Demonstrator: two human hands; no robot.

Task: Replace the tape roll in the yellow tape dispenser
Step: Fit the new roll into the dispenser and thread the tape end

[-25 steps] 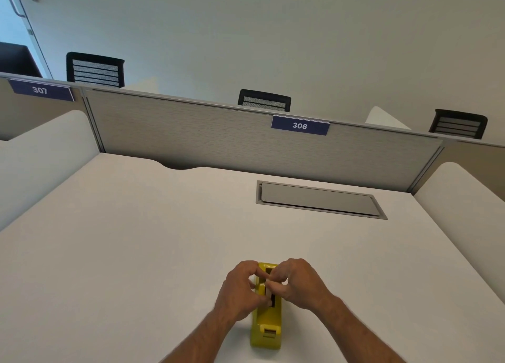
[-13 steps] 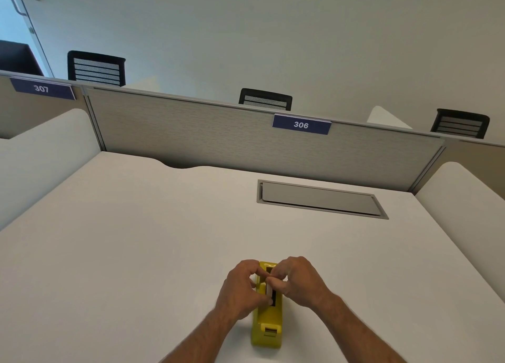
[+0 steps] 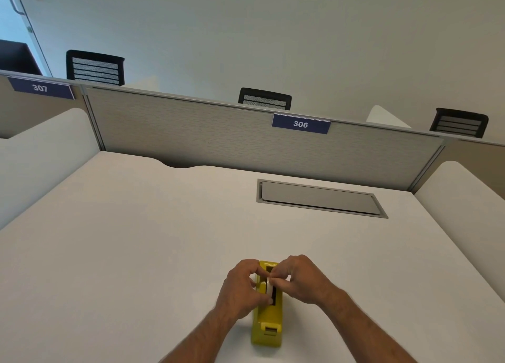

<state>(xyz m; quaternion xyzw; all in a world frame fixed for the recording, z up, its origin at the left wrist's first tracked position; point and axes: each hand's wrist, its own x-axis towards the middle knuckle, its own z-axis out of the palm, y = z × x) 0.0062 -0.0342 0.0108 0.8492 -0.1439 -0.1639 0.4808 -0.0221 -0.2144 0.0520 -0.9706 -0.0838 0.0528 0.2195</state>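
The yellow tape dispenser (image 3: 267,327) stands lengthwise on the white desk (image 3: 136,239), its cutter end toward me. A pale tape roll (image 3: 270,287) stands on edge in the dispenser's dark slot, mostly hidden by fingers. My left hand (image 3: 240,289) pinches the roll from the left, fingers curled against the dispenser's side. My right hand (image 3: 300,279) pinches the roll from the right, over the top of the slot. Both hands meet above the middle of the dispenser.
A grey cable hatch (image 3: 319,198) is set into the desk at the back right. A grey partition (image 3: 218,133) with a "306" label closes the far side, with low white side walls left and right. Black chair backs show behind it.
The hands and dispenser stay in nearly the same place. The fingers have shifted slightly on the roll; the roll sits a little lower in the slot.
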